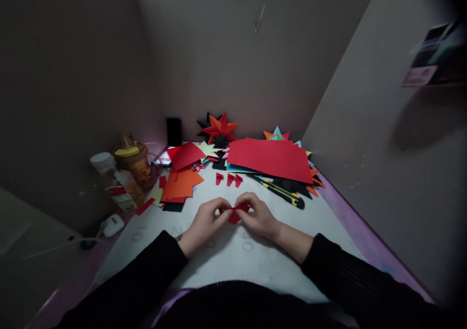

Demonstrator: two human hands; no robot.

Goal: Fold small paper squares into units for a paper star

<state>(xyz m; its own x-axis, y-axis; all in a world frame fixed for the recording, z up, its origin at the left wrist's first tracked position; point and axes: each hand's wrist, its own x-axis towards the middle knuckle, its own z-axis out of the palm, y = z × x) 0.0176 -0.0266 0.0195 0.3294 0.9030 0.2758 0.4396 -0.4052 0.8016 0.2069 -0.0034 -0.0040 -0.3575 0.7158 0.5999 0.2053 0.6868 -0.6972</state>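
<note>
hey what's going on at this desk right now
A person holds a small red paper piece between the fingertips of the left hand and right hand. Three small folded red pieces lie just beyond. A yellow-and-black cutter rests to their right, with large red paper behind it.

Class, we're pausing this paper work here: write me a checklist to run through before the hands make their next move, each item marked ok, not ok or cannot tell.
1. Left hand gripping the small red paper: ok, fingers and thumb pinch its left side.
2. Right hand gripping it too: ok, at its right side.
3. Creases sharp: cannot tell, fingers cover much of it.
4. Three red folded pieces apart from the hands: ok, lying beyond them.
5. Yellow-and-black cutter blade retracted: cannot tell.
6. Orange sheets squarely stacked: not ok, edges uneven.
</note>
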